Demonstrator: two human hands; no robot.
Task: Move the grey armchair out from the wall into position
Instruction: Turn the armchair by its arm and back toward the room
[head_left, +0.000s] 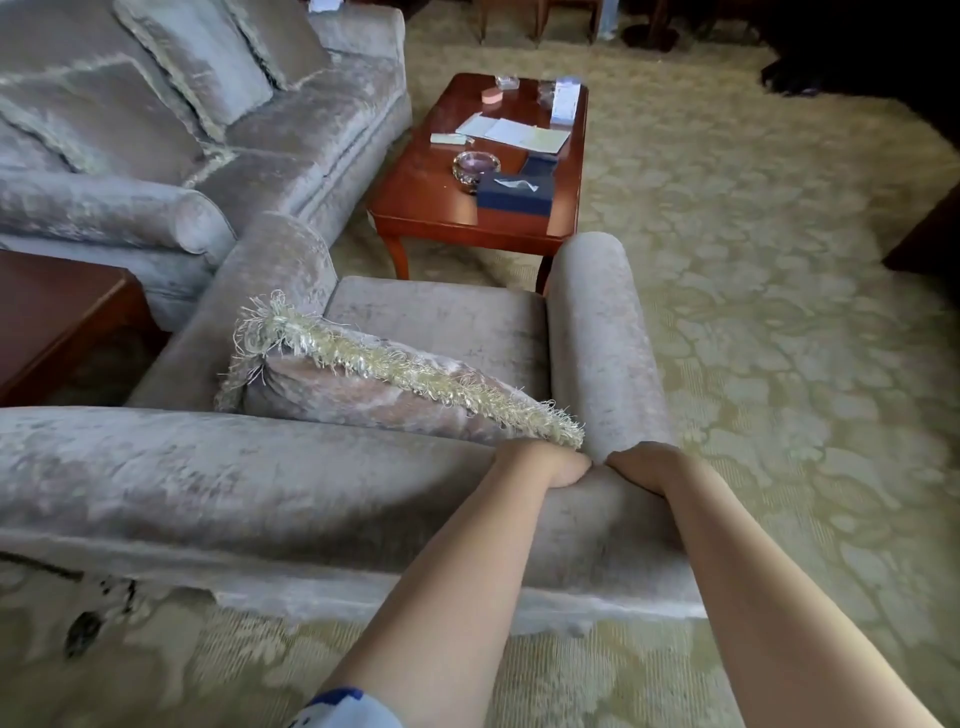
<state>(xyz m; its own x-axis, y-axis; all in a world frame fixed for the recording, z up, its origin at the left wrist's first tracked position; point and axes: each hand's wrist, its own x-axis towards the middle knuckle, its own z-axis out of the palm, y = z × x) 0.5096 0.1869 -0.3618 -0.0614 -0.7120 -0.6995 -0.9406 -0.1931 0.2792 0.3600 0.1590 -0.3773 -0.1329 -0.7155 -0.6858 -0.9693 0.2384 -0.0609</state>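
Note:
The grey velvet armchair (436, 317) stands on the carpet in front of me, its back towards me and its seat facing a coffee table. A fringed grey cushion (374, 384) leans on the seat against the backrest. My left hand (550, 465) and my right hand (644, 465) sit side by side on the top of the backrest near its right end. Both curl over the far edge, so the fingers are hidden behind the padding. Both forearms reach forward from the lower edge of the view.
A matching grey sofa (249, 124) with cushions stands at the left. A red-brown coffee table (415, 202) with papers, a glass ashtray and a blue tissue box is just beyond the armchair. A dark side table (57, 312) sits at the left. Patterned carpet (779, 312) stretches right.

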